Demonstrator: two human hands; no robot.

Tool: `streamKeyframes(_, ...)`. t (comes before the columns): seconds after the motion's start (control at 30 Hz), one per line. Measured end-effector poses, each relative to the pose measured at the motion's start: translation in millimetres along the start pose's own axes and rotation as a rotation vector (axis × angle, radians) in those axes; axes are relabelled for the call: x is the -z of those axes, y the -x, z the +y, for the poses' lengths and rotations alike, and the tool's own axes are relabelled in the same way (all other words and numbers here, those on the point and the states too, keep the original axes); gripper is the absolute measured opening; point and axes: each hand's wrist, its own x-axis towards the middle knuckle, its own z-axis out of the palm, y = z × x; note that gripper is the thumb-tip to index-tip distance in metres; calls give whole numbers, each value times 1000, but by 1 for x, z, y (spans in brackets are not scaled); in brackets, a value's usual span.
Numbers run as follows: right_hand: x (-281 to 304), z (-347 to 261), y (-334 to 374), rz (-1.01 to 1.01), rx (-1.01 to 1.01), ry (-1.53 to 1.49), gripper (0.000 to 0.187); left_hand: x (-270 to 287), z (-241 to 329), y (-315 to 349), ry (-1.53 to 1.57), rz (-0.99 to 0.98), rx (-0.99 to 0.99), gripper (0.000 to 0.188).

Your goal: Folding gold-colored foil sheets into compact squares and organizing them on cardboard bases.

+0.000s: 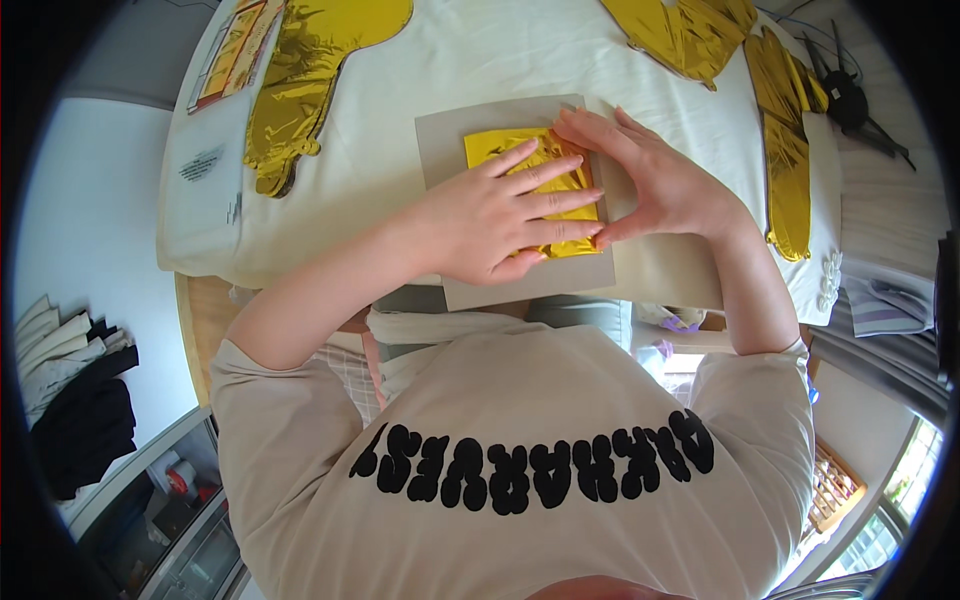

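A folded, rectangular piece of shiny gold foil (487, 147) lies on a grey sheet of card (442, 135) near the table's front edge. My left hand (480, 222) rests flat across the foil with its fingers spread, hiding much of its middle. At the foil's right edge, my right hand (665, 178) curves in a wide arch. Its thumb touches near the lower right corner and its fingertips reach the upper right corner. The foil shows creases and an orange sheen beside those fingers.
A white cloth covers the table (380, 150). Flat gold foil balloons lie at the far left (300, 90), far right (690, 35) and right edge (785, 150). At the left are a clear plastic packet (205, 180) and printed packaging (235, 50). A black device (848, 100) sits beyond the right edge.
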Motion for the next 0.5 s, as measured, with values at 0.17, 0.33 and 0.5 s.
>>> streamKeyframes(0.17,12,2,-6,66,4,-143,73,-8,-4,-2,90,20,-15,54)
streamKeyframes(0.33,13,-26,-51,161,-64,-224,31,-8,-1,-4,152,88,10,53)
streamKeyframes(0.5,-6,-35,-86,165,-19,2,16,-11,-3,-4,259,127,11,51)
